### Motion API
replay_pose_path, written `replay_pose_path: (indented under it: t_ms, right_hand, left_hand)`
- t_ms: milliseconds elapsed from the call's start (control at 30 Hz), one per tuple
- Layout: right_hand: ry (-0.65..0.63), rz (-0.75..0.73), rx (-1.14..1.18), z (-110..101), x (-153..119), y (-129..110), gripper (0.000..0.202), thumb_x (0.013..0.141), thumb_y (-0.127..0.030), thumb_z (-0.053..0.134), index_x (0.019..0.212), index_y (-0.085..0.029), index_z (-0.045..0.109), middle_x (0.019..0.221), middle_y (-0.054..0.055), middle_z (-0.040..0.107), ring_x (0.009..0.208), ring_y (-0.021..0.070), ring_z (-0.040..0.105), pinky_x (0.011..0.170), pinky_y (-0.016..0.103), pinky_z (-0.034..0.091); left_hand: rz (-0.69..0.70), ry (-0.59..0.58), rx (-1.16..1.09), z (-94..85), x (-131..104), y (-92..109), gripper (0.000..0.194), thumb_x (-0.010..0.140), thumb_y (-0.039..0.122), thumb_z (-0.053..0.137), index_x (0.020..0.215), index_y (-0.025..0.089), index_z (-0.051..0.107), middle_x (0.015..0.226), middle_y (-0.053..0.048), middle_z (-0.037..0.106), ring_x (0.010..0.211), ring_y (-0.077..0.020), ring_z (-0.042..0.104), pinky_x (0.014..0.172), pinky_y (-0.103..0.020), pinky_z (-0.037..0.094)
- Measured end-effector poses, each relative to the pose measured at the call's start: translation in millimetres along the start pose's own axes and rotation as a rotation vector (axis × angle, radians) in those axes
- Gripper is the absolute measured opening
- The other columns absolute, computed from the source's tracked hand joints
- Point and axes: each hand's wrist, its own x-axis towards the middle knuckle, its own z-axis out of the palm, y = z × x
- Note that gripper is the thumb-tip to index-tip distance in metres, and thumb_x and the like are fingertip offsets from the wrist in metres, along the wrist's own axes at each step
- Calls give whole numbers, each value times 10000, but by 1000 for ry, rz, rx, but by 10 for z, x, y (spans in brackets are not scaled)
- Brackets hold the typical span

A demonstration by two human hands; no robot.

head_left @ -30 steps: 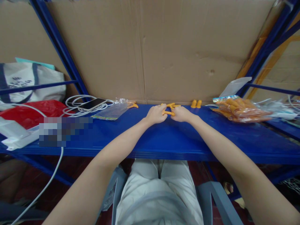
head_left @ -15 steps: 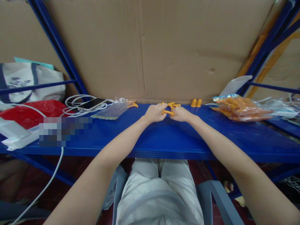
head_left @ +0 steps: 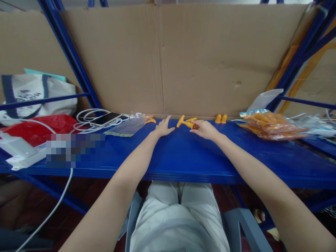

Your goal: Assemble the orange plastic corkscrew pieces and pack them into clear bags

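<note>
My right hand (head_left: 208, 129) pinches the near end of a yellow-orange piece (head_left: 187, 124) with a T-shaped or branching far end. Its tip under my fingers looks darker and is partly hidden. Close behind it shows another yellow-orange bit (head_left: 191, 119); whether the two are joined I cannot tell. My left hand (head_left: 163, 128) is open and holds nothing, its fingers spread over the blue shelf, left of the piece. Two small yellow-orange cups (head_left: 221, 119) stand upright to the right, against the cardboard.
A clear plastic bag (head_left: 126, 127) lies at left, a yellow-orange claw-like piece (head_left: 150, 120) at its end. Beyond are a phone (head_left: 106, 119), coiled white cable (head_left: 81, 126) and a red bag (head_left: 44, 127). At right sits a bag of orange pieces (head_left: 273, 126). Cardboard (head_left: 162, 63) walls the back of the blue shelf (head_left: 183, 157).
My left hand has let go of the yellow-orange piece and moved left, its fingers opening. My right hand still has the piece. The view has tilted slightly upward.
</note>
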Motion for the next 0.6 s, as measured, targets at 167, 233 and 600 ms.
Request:
replay_pose_path:
  t_ms: [167,233,600]
  right_hand:
    - [63,135,-225,14,-34,-14,368,942,-332,561,1240,-133,645,1185,180,715,1065,318,678,856,394,474]
    - [30,186,-298,41,-34,-48,378,959,-331,530,1248,-109,628,1188,205,707,1089,321,664,885,402,442]
    - [-124,243,-247,146,-48,-51,541,964,-433,484,1413,-131,515,1442,189,553,1335,330,492,1020,479,386]
  left_hand:
    - [-401,-26,123,-114,11,-239,755,853,427,561,1533,198,325,1582,-180,368,1468,-360,324,1149,-531,332]
    - [-490,12,128,-155,10,-336,719,850,423,551,1502,175,378,1569,-185,387,1465,-348,332,1168,-515,315]
    - [-619,176,75,-172,6,-495,665,835,406,528,1463,201,442,1531,-186,436,1460,-372,325,1167,-639,242]
